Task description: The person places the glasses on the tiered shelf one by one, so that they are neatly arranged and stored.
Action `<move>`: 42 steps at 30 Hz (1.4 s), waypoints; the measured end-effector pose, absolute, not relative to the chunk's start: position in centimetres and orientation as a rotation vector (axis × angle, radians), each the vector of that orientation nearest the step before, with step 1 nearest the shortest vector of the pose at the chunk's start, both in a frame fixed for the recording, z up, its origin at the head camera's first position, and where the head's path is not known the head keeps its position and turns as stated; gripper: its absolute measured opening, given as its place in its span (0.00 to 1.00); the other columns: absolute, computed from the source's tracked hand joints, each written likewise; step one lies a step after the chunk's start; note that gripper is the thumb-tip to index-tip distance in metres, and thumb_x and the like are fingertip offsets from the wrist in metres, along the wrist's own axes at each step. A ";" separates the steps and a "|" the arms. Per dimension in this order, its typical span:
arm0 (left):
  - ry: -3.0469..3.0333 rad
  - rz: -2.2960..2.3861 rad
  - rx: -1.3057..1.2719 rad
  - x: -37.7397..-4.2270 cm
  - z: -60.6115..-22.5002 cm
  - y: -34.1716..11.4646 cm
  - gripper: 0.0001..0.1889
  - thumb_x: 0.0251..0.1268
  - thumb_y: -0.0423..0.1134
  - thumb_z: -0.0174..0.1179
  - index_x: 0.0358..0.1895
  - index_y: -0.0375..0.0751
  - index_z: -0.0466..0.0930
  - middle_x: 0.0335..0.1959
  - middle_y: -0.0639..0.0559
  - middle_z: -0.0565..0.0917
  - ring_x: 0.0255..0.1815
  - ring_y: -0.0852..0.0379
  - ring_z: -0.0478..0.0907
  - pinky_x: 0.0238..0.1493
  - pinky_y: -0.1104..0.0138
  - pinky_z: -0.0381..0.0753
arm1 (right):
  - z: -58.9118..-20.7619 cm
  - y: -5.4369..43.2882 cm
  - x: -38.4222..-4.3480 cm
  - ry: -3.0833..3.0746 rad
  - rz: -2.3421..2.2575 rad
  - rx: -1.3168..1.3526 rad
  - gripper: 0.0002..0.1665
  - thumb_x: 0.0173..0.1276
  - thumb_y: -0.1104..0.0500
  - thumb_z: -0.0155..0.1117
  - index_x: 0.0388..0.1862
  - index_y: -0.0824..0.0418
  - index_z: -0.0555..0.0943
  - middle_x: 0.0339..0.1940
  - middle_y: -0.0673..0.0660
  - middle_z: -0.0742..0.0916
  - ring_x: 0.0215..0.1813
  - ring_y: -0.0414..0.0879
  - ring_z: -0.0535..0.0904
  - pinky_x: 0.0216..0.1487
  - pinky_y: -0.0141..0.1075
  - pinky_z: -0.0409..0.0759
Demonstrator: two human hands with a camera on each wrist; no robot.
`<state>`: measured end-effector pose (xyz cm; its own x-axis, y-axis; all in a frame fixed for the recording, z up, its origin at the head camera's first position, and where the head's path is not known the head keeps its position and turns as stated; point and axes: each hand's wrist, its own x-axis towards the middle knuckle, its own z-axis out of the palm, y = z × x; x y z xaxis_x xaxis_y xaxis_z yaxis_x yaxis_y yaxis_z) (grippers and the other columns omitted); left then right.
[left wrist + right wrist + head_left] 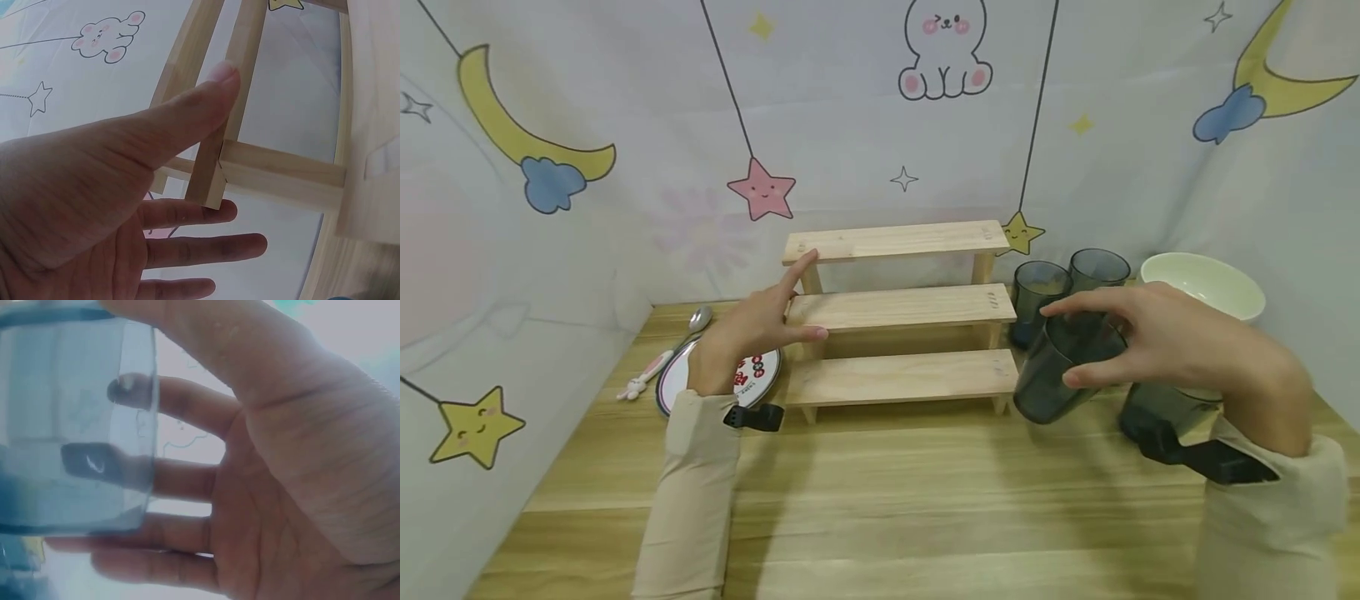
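Note:
A three-tier wooden shelf (902,379) stands on the table. At its left end is my left hand (752,321), index finger up by the top tier and thumb by the middle one. In the left wrist view the thumb (194,109) lies across a wooden bar, the other fingers extended straight. My right hand (1180,333) holds a dark translucent cup (1052,383), tilted, at the shelf's right end. The right wrist view shows the cup (75,412) between thumb and fingers, some fingertips visible through its wall.
Behind the held cup stand two similar cups, one beside the shelf (1030,287) and another (1099,265). One more dark cup (1172,408) is partly hidden under my right wrist. A pale bowl (1206,283) sits at the right. Left lie a printed plate (763,375) and a rabbit-handled spoon (700,318).

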<state>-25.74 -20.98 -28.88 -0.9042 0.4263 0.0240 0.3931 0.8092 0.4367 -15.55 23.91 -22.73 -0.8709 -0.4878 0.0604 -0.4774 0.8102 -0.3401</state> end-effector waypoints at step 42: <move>2.863 0.794 0.675 -24.8 -29.4 -17.9 0.58 0.62 0.53 0.70 0.81 0.66 0.30 0.78 0.36 0.57 0.74 0.36 0.62 0.70 0.45 0.64 | -22.0 18.3 -20.9 3.118 -1.125 -1.495 0.25 0.75 0.51 0.62 0.63 0.64 0.74 0.60 0.60 0.79 0.55 0.55 0.72 0.52 0.41 0.68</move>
<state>-24.77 -17.95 -29.35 -0.8976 0.4401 0.0260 0.3906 0.7664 0.5100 -20.87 18.27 -22.03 -0.5623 -0.5157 0.6465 -0.8096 0.5024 -0.3035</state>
